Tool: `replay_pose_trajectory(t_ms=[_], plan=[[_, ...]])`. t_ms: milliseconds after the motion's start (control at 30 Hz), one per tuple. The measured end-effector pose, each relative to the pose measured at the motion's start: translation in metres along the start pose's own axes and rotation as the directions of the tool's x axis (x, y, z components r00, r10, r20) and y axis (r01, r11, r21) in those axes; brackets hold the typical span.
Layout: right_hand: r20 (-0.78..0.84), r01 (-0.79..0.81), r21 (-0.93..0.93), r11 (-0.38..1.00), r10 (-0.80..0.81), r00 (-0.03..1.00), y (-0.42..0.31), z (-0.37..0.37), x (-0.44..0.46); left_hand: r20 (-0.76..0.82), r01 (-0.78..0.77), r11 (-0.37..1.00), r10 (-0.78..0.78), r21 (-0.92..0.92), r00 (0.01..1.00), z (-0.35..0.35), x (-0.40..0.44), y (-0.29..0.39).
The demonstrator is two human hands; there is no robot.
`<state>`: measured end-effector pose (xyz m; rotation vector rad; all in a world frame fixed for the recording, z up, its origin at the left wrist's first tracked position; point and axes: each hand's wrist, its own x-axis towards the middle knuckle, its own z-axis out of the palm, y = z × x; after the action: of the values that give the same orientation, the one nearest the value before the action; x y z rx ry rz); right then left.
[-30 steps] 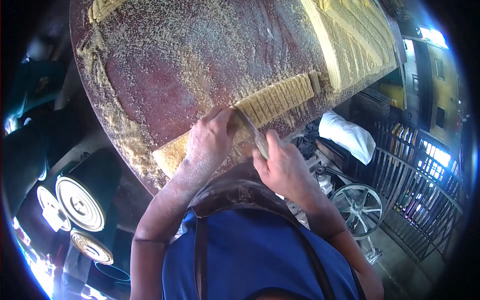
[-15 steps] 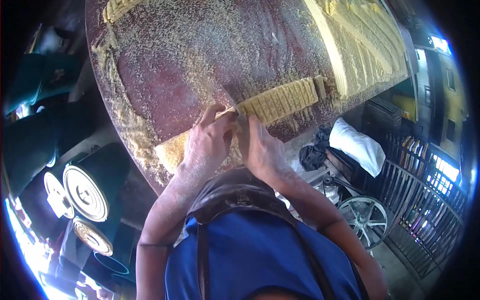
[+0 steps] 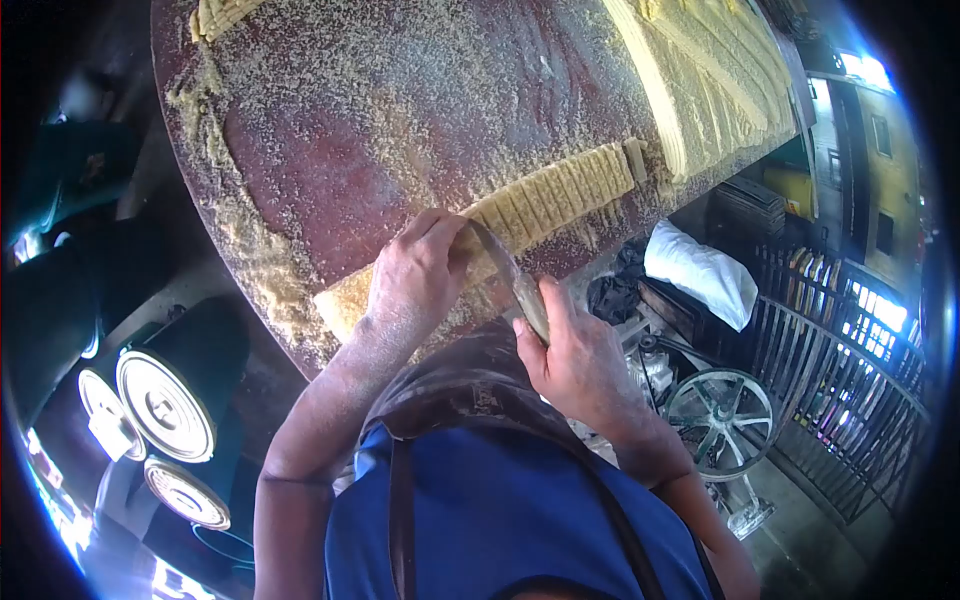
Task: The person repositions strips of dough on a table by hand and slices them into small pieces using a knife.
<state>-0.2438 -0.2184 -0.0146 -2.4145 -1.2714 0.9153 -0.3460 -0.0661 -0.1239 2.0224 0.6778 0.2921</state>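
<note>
A long yellow dough strip [image 3: 550, 200] lies along the near edge of the crumb-covered table [image 3: 330, 165]. Its right part is cut into many thin slices; the left part looks uncut. My left hand [image 3: 415, 275] lies over the strip left of the slices, fingers bent and pressed together on it. My right hand [image 3: 585, 365] is closed around the handle of a knife [image 3: 512, 270]. The blade reaches up and left to the strip, its tip close to my left fingertips.
Stacked yellow dough sheets [image 3: 700, 85] lie at the table's right end, and another piece [image 3: 222, 15] at the far left. Right of the table are a white sack [image 3: 702, 272], a spoked wheel [image 3: 720, 422] and metal railings [image 3: 840, 375]. Round lids [image 3: 165, 405] stand at lower left.
Half a second ago my right hand was beside my left at the strip with the blade raised. It has since moved back down and right, and the knife slants across the strip's near side.
</note>
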Motion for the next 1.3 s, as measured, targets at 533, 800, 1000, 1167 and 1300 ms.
replay_pose_trajectory(t_ms=[533, 800, 1000, 1167, 1300], plan=[[-0.06, 0.003, 0.034, 0.999, -0.001, 0.998, -0.001, 0.03, 0.016, 0.025, 0.038, 0.999, -0.038, -0.025, 0.999, -0.016, -0.009, -0.002], [0.014, -0.091, -0.025, 0.996, 0.091, 0.996, 0.006, 0.069, 0.063, 0.018, 0.057, 0.998, -0.056, -0.038, 0.998, -0.012, -0.01, -0.006], [-0.016, -0.089, 0.137, 0.987, 0.092, 0.996, -0.006, 0.029, 0.038, -0.008, 0.029, 0.999, -0.029, -0.02, 1.0, -0.02, -0.017, -0.002], [-0.035, -0.011, 0.025, 1.0, 0.012, 0.999, -0.017, 0.035, 0.012, 0.009, 0.055, 0.998, -0.055, -0.032, 0.998, -0.022, -0.021, -0.011], [0.072, -0.081, 0.023, 0.996, 0.079, 0.994, -0.022, 0.034, 0.03, 0.015, -0.02, 0.998, 0.021, -0.053, 1.0, -0.019, -0.02, -0.017]])
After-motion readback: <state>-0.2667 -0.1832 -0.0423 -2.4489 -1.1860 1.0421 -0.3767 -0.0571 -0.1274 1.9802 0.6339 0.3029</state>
